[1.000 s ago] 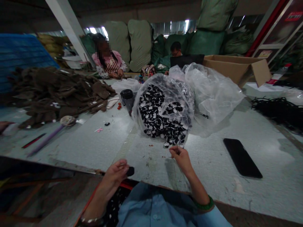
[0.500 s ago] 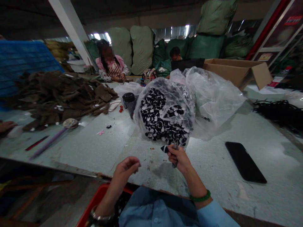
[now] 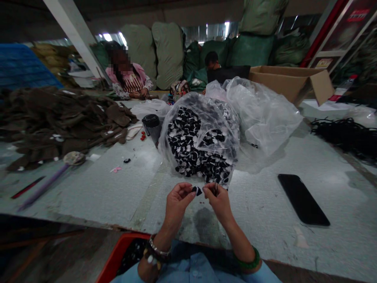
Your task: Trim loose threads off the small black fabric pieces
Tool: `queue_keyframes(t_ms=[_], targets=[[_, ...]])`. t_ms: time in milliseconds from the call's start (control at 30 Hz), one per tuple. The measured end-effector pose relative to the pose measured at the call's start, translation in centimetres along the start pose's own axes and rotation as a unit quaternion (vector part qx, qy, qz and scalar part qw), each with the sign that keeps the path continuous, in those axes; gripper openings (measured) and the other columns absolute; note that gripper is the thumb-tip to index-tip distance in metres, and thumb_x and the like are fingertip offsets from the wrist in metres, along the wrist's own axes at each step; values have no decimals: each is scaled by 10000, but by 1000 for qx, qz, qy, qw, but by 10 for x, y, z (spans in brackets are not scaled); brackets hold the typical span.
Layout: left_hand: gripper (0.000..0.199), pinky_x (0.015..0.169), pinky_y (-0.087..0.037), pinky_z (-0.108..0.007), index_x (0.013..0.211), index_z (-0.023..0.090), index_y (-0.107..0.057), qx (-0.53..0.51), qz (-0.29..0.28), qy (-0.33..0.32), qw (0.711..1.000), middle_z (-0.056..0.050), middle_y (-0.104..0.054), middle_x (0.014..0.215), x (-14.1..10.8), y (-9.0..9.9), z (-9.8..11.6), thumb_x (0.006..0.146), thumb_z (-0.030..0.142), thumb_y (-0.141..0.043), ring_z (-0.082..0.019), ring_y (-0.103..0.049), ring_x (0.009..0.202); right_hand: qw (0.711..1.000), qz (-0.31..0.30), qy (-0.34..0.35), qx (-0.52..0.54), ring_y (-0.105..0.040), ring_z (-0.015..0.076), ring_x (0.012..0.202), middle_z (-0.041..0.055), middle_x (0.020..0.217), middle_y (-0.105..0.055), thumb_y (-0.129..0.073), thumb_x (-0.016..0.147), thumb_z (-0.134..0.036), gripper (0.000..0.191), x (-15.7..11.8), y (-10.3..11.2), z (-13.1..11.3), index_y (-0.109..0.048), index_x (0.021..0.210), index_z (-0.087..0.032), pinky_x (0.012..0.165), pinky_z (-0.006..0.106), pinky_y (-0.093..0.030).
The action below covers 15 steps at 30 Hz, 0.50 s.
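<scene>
And here we have the small piece (image 3: 197, 191), black with a white band and a pointed tip, out in front between the two hands; the left hand (image 3: 178, 199) has it pinched between thumb and fingers, the grip narrow, the tip aimed at the other side; the right hand (image 3: 218, 201) comes in close opposite, fingers drawn together around a slim dark tool (image 3: 216, 189), its fingertips just beside the piece, though whether they touch it I cannot tell; both hands sit above the near part of the counter (image 3: 253, 204), a pale, lightly scuffed surface with a shiny strip running across it.

Straight beyond the hands slumps the clear bag (image 3: 203, 137), thin, crinkled plastic bulging round a heap of black-and-white bits; its mouth faces this way, with bits spilling near the right fingertips; behind it puffs more loose plastic (image 3: 265, 114), cloudy and creased.

Off to the left, a soft, rumpled pile of brown cloth (image 3: 70, 122), flecked with white; nearer the bag, a dark round-sided tumbler (image 3: 152, 127); over on the right, a flat, smooth black phone (image 3: 303, 199), well apart from the hands; and below the left wrist, the smooth orange-red rim of a bin (image 3: 113, 255), dark, white-spotted stuff inside.
</scene>
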State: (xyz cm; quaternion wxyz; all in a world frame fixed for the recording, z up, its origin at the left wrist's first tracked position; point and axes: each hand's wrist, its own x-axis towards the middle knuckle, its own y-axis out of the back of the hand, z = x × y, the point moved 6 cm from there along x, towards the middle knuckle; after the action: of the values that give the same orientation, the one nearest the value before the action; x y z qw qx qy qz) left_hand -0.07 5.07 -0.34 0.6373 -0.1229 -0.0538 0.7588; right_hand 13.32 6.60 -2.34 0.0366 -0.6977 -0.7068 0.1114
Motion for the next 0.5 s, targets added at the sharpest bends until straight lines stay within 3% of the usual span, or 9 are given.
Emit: queue_keyframes(t_ms=[67, 167, 333, 500], targets=[[246, 678, -413, -228, 792, 172, -569, 34, 23, -29, 999, -17, -622, 716, 0, 2, 3, 564, 125, -645, -133, -561, 698, 990, 11, 79, -118, -379, 57, 408, -44, 471, -482, -566, 674, -286, 139, -4, -3, -12, -533, 622, -161, 399, 176, -290], [227, 714, -402, -232, 740, 192, -615, 69, 48, -67, 994, -15, -623, 722, -4, 4, 8, 535, 102, -655, -148, -557, 709, 965, -10, 127, -228, -415, 77, 442, -28, 496, -508, -514, 714, -272, 142, -9, -11, -19, -545, 623, -167, 444, 196, -308], [232, 766, -388, -249, 713, 226, -643, 74, 28, -71, 994, -12, -630, 755, -11, 2, 10, 527, 88, -653, -170, -554, 745, 943, -41, 168, -286, -452, 102, 488, -9, 545, -532, -446, 753, -230, 128, -11, -18, -20, -539, 680, -181, 486, 209, -310], [278, 727, -388, -238, 809, 195, -583, 71, 36, -64, 995, -2, -628, 687, -10, 4, 7, 553, 108, -651, -139, -558, 681, 908, -1, 189, -374, -445, 112, 504, -2, 563, -504, -425, 724, -162, 102, -16, -20, -23, -504, 662, -178, 511, 221, -298]])
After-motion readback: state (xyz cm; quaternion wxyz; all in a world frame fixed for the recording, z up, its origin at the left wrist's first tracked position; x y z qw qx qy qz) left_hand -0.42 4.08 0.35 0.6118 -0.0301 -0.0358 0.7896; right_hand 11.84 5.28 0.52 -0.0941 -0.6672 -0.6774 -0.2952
